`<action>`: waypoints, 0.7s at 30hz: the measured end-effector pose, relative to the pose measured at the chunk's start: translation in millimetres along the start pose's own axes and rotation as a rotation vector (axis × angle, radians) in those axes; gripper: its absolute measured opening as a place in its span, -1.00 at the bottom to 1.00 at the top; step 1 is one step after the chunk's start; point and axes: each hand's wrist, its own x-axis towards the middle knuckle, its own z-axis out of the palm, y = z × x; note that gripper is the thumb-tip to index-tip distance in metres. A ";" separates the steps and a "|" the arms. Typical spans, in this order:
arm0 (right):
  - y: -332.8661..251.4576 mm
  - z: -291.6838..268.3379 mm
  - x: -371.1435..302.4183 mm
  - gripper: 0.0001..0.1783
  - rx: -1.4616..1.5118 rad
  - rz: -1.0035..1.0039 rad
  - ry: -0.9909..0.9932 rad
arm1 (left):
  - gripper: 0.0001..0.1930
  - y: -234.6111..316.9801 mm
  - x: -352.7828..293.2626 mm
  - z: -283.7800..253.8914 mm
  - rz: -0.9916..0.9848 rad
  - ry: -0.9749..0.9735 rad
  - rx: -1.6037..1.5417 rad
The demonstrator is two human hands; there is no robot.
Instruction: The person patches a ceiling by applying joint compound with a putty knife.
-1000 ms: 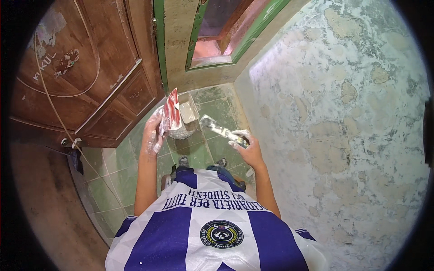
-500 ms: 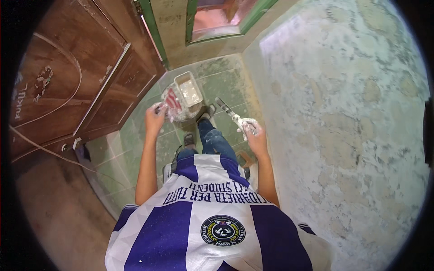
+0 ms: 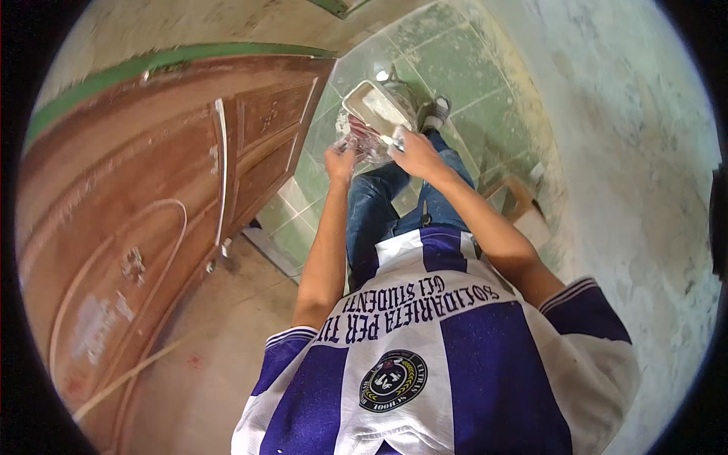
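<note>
Change since half a second ago: my view has swung, so the brown door [image 3: 262, 129] now fills much of the left side and the window pane has gone; the right hand [image 3: 417, 155], then well apart from the left hand [image 3: 340, 158], has come across close to it.
Left fingers: I see them grasping the lower left edge of the red-streaked sheet [image 3: 363, 130], which reaches up and right from their tips.
Right fingers: curled around the putty knife [image 3: 387, 140], now pointing leftward over the sheet's right part; I cannot tell whether the blade touches it.
Sheet and knife: between the two hands, in front of the person's jeans [image 3: 375, 201].
Tray: the pale tray [image 3: 357, 89], white paste inside, sits just beyond the sheet, above the green tiled floor [image 3: 474, 72]; I make out no finger on its rim.
</note>
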 end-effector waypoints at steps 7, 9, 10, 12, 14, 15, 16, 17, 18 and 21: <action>32.9 41.8 53.3 -0.55 -0.047 0.271 0.190 | -0.83 1.1 45.3 29.4 -0.016 -0.063 0.200; 15.9 34.0 43.3 -0.54 -0.031 0.248 0.213 | -0.83 13.2 55.8 23.0 -0.002 -0.110 0.273; 5.2 29.1 37.9 -0.54 -0.011 0.248 0.239 | -0.83 12.3 66.4 17.1 0.001 -0.149 0.274; -11.2 30.3 31.3 -0.52 0.005 0.263 0.271 | -0.85 12.8 83.0 6.3 -0.007 -0.200 0.290; -7.0 50.2 34.1 -0.52 0.004 0.307 0.353 | -0.87 13.9 96.3 2.6 -0.031 -0.304 0.321; -4.1 64.7 38.8 -0.52 -0.001 0.319 0.391 | -0.86 18.3 103.0 -7.0 0.002 -0.362 0.367; 6.8 74.4 45.8 -0.53 -0.059 0.370 0.323 | -0.86 20.0 106.3 -5.9 0.032 -0.415 0.397; 14.3 86.5 46.9 -0.53 -0.056 0.398 0.319 | -0.86 23.3 107.2 -14.6 0.008 -0.430 0.402; 23.4 92.7 49.3 -0.55 -0.049 0.454 0.388 | -0.85 31.9 113.1 -14.7 0.053 -0.477 0.477; 19.4 107.4 57.4 -0.58 -0.061 0.526 0.476 | -0.83 42.1 168.8 -41.7 0.179 -0.560 0.700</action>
